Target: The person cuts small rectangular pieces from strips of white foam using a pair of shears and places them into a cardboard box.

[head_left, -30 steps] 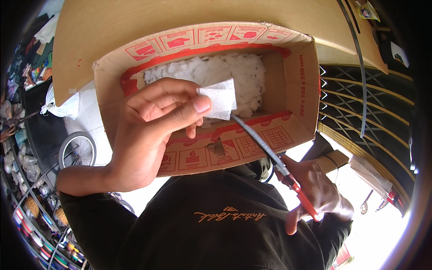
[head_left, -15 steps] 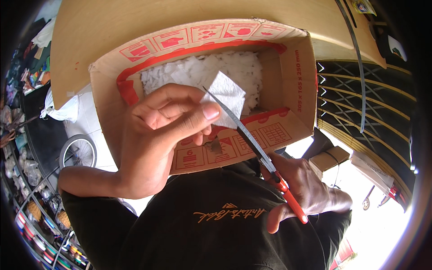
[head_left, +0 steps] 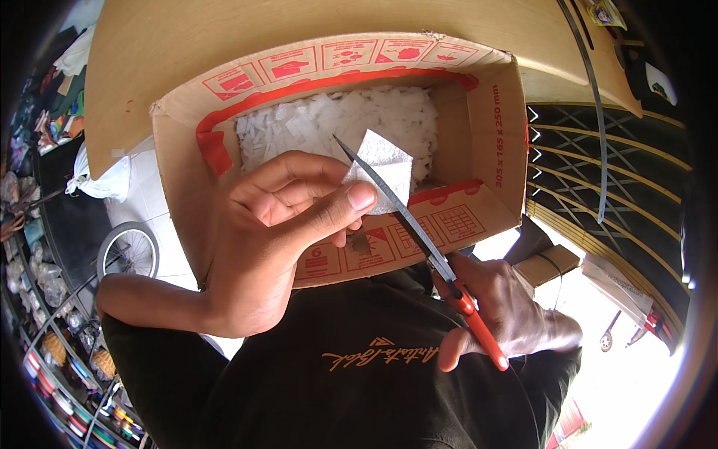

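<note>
My left hand (head_left: 269, 239) pinches a small white square piece (head_left: 385, 176) between thumb and fingers, above an open cardboard box (head_left: 486, 135) with red print. My right hand (head_left: 508, 314) grips red-handled scissors (head_left: 419, 239). Their blades run up and to the left, across the white piece. The box holds several white cut pieces (head_left: 336, 123).
A tan wooden board (head_left: 187, 45) lies behind the box. A bicycle wheel (head_left: 127, 251) and a white bag (head_left: 105, 183) sit at the left, on the floor below. A dark metal lattice (head_left: 598, 187) stands at the right. My black shirt (head_left: 359, 374) fills the lower middle.
The scissors have swung up and leftward until their blades reach across the white piece. My left hand has shifted slightly with the piece; my right hand has risen closer to the box.
</note>
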### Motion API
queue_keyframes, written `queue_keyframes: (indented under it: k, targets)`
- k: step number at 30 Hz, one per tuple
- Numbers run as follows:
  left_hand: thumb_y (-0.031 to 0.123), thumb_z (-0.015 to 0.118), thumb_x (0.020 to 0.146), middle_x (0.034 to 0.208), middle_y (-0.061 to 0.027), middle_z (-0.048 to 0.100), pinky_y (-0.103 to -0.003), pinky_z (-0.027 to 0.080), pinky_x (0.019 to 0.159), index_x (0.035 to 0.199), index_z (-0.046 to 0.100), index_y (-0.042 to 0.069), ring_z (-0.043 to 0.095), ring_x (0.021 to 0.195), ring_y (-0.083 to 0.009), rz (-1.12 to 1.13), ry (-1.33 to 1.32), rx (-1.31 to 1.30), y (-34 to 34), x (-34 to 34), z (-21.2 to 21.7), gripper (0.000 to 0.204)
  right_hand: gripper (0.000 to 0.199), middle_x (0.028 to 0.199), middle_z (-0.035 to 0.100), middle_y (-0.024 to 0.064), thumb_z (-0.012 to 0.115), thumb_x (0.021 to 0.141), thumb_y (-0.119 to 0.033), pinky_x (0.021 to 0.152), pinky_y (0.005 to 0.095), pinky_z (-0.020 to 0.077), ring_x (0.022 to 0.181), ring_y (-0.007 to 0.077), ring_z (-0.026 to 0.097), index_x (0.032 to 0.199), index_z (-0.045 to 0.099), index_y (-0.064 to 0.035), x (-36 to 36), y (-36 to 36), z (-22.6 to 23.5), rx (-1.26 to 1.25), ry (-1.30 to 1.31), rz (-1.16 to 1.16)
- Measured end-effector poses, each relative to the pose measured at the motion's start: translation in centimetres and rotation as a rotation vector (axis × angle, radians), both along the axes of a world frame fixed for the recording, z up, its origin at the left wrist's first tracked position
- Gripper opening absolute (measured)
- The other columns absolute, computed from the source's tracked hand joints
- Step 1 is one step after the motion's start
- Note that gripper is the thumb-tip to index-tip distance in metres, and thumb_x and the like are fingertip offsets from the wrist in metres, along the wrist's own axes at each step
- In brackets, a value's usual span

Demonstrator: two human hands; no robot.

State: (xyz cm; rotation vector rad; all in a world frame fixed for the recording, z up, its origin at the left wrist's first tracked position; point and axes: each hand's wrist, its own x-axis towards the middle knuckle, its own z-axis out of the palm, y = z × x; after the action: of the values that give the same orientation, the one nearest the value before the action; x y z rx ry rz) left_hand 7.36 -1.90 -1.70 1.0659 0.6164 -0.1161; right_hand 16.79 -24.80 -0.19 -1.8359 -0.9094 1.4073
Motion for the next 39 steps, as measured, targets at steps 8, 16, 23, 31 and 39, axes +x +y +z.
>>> queue_keyframes:
  k: [8, 16, 23, 31, 39]
  targets:
    - [0.007, 0.064, 0.088, 0.084, -0.0058, 0.065, -0.026, 0.045, 0.064, 0.092, 0.061, 0.003, 0.060, 0.076, -0.0126, -0.029, 0.029, -0.032, 0.2, -0.3, -0.4, 0.006, 0.062, 0.052, 0.048, 0.0053, 0.082, 0.063, -0.053, 0.043, 0.0337, 0.0399, 0.042, 0.0212, 0.052, 0.074, 0.051, -0.0002, 0.2, -0.3, 0.0, -0.067, -0.068, -0.029]
    - [0.011, 0.068, 0.088, 0.087, -0.0071, 0.068, -0.023, 0.045, 0.064, 0.096, 0.063, -0.001, 0.059, 0.074, -0.0083, -0.140, 0.141, -0.113, 1.0, -0.2, -0.8, 0.016, 0.061, 0.045, 0.038, 0.0018, 0.083, 0.061, -0.052, 0.041, 0.0315, 0.0290, 0.040, 0.0125, 0.035, 0.065, 0.050, -0.0011, -0.4, -0.7, 0.2, -0.128, -0.222, -0.095]
    - [0.004, 0.063, 0.089, 0.097, -0.0054, 0.066, -0.022, 0.047, 0.066, 0.100, 0.061, -0.001, 0.060, 0.081, -0.0069, -0.507, 0.167, 0.142, 3.7, 1.4, -0.2, 0.013, 0.063, 0.051, 0.042, 0.0014, 0.075, 0.069, -0.059, 0.041, 0.0277, 0.0266, 0.042, 0.0089, 0.036, 0.075, 0.051, -0.0011, 1.2, -3.4, -0.3, -0.052, -0.038, -0.080]
    - [0.000, 0.063, 0.087, 0.093, -0.0106, 0.069, -0.025, 0.054, 0.069, 0.101, 0.065, -0.005, 0.067, 0.078, -0.0134, -0.781, -0.211, 1.103, 7.3, 3.8, 0.8, 0.016, 0.063, 0.058, 0.044, 0.0023, 0.070, 0.074, -0.059, 0.040, 0.0245, 0.0274, 0.042, 0.0073, 0.036, 0.086, 0.048, -0.0016, 0.6, -4.6, 0.1, 0.086, 0.077, -0.476]
    - [0.018, 0.065, 0.088, 0.080, -0.0026, 0.067, -0.021, 0.042, 0.056, 0.096, 0.068, 0.002, 0.055, 0.062, -0.0061, -0.211, -0.526, 1.381, 18.4, 13.0, 5.0, 0.018, 0.063, 0.064, 0.045, 0.0032, 0.065, 0.078, -0.058, 0.040, 0.0212, 0.0283, 0.043, 0.0056, 0.035, 0.097, 0.044, -0.0021, 0.1, -4.0, 0.7, 0.236, 0.093, -0.779]
